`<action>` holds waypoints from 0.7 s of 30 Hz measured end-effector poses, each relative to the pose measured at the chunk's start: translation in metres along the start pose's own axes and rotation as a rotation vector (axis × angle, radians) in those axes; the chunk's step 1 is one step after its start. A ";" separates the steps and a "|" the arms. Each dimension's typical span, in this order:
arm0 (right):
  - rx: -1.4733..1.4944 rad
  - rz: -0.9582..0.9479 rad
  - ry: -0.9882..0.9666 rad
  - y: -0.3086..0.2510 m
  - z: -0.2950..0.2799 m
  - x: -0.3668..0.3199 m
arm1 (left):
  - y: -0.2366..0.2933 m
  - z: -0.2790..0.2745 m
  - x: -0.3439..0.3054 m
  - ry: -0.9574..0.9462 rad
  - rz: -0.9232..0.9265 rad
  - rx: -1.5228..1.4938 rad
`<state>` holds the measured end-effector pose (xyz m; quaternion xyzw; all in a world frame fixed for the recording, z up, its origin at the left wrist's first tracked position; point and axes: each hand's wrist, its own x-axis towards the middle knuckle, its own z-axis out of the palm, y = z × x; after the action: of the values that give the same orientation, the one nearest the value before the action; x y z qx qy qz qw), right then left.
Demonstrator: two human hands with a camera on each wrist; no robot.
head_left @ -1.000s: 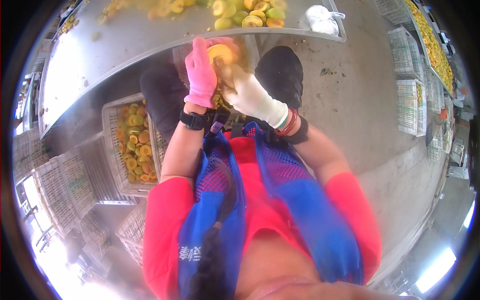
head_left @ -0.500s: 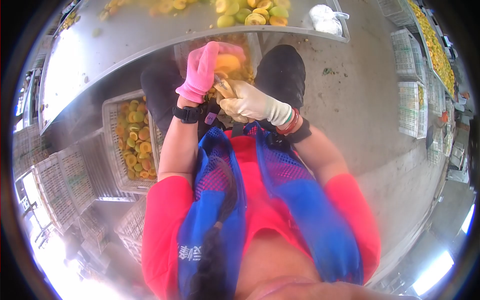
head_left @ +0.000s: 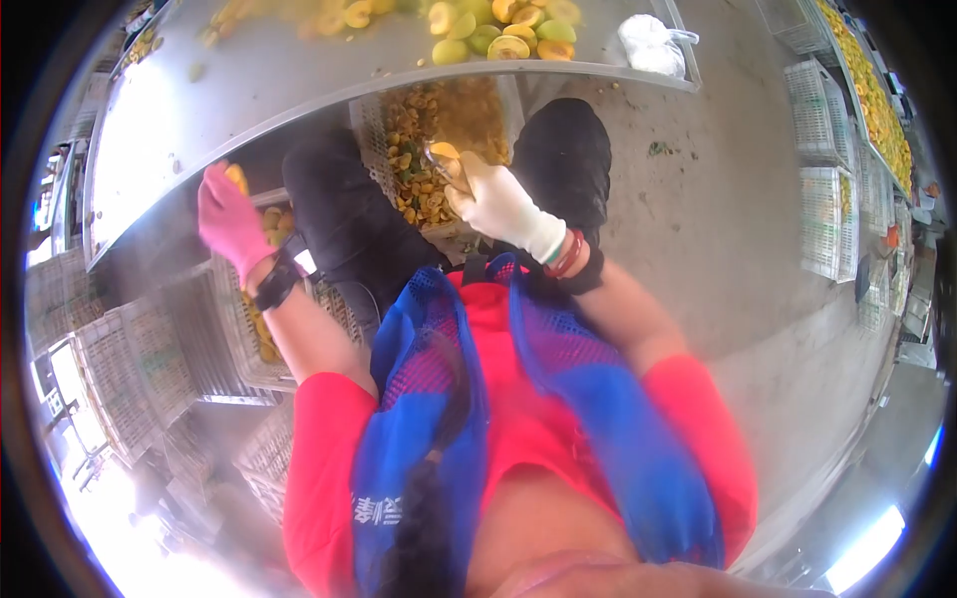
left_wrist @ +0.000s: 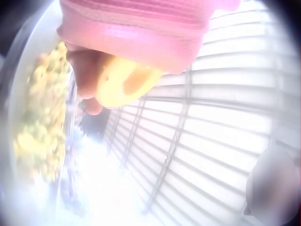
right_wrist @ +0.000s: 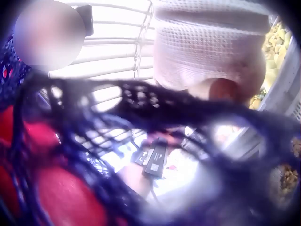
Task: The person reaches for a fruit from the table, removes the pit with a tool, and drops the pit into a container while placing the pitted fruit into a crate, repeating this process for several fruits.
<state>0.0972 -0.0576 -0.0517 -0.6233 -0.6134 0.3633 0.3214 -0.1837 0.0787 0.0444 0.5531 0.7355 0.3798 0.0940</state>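
My left hand [head_left: 231,221], in a pink glove, is out to the left under the table's edge, above a crate [head_left: 235,344] of peach halves. It holds a yellow peach half [left_wrist: 109,87], whose pit hollow shows in the left wrist view. My right hand [head_left: 503,207], in a white glove, grips a wooden-handled tool [head_left: 454,172] with a curved metal tip. A yellow piece of fruit [head_left: 445,149] shows by that tip. Below it, between the knees, stands a crate [head_left: 371,149] of peach scraps. Blue mesh cloth [right_wrist: 141,94] covers much of the right wrist view.
Ahead lies a steel table [head_left: 289,90] with a raised rim, bearing several peach halves [head_left: 508,45]. A white bundle [head_left: 653,45] sits at its right corner. Stacked crates [head_left: 130,374] stand at the left, and more crates [head_left: 827,219] line the right side.
My left hand has moved away from the right hand, out to the left, carrying the peach half. The right hand stays over the lap with the tool, and the scrap crate now shows.
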 end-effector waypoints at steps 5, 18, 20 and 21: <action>-0.052 0.006 0.130 0.025 0.008 0.004 | -0.065 0.000 0.036 0.039 0.034 0.631; -0.020 0.122 0.128 0.047 0.019 0.012 | 0.107 0.246 0.007 -0.896 0.357 0.294; -0.010 0.144 0.137 0.040 0.011 0.008 | 0.112 0.270 0.000 -1.000 0.403 0.359; 0.002 0.150 0.142 0.039 0.009 0.006 | 0.120 0.268 -0.007 -0.929 0.389 0.425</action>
<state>0.1101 -0.0533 -0.0899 -0.6912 -0.5404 0.3419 0.3368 0.0580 0.2061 -0.0644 0.7953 0.5612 -0.0512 0.2232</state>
